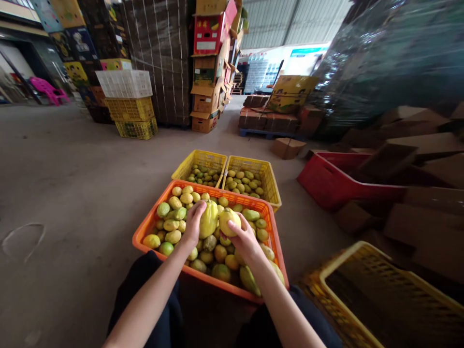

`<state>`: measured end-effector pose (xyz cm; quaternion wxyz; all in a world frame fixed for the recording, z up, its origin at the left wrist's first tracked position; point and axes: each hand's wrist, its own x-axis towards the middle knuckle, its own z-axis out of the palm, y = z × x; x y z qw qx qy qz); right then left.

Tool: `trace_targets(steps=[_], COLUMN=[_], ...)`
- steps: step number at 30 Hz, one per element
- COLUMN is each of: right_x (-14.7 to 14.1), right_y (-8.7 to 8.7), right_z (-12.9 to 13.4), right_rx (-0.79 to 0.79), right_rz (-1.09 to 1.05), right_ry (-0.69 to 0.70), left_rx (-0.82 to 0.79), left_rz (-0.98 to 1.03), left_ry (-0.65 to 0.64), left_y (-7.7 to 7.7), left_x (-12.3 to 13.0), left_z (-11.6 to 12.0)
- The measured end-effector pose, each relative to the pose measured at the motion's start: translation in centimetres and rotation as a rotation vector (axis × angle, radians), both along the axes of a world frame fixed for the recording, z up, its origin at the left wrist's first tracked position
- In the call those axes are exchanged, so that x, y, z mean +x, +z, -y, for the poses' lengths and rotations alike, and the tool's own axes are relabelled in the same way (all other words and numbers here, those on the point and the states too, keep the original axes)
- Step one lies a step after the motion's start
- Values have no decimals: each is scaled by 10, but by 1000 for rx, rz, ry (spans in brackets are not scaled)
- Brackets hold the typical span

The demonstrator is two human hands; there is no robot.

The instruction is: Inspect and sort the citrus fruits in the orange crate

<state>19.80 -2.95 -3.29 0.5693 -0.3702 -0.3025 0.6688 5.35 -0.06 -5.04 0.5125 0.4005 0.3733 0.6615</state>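
Observation:
Over a shallow orange crate (159, 194) of green and yellow quince-like fruit, I hold one fruit in each hand. My left hand (195, 223) is closed around the side of a large, ribbed, yellow quince-like fruit (209, 218). My right hand (246, 234) grips a rounder, smoother, pale yellow quince-like fruit (229, 220), its thumb across the front. The two fruits are side by side, close together. Beneath them lie loose fruits of mixed size and colour; one (209, 243) looks brownish and blemished.
Beyond the orange crate stand two yellow crates (274, 186) with smaller fruit in them. At right are another yellow crate (357, 251), a red bin (319, 181) and loose cardboard (435, 217). Stacked baskets (131, 110) and box piles (205, 96) rise farther back.

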Motion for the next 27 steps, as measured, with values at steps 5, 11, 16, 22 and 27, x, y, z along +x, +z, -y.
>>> trace_targets(steps=[5, 11, 16, 22, 27], right_x=[-3, 5, 0, -1, -9], right_y=[-8, -9, -10, -6, -4], right_z=[8, 9, 10, 10, 11], right_rx=[117, 343, 337, 335, 220], right_rz=[82, 272, 263, 264, 73], right_ry=[-90, -57, -13, 27, 44], left_rx=[199, 269, 305, 354, 299], left_rz=[-188, -201, -273, -273, -141], left_ry=[16, -17, -8, 11, 34], left_y=[10, 10, 10, 10, 9], left_x=[-4, -12, -19, -23, -13], left_z=[12, 21, 26, 31, 32])
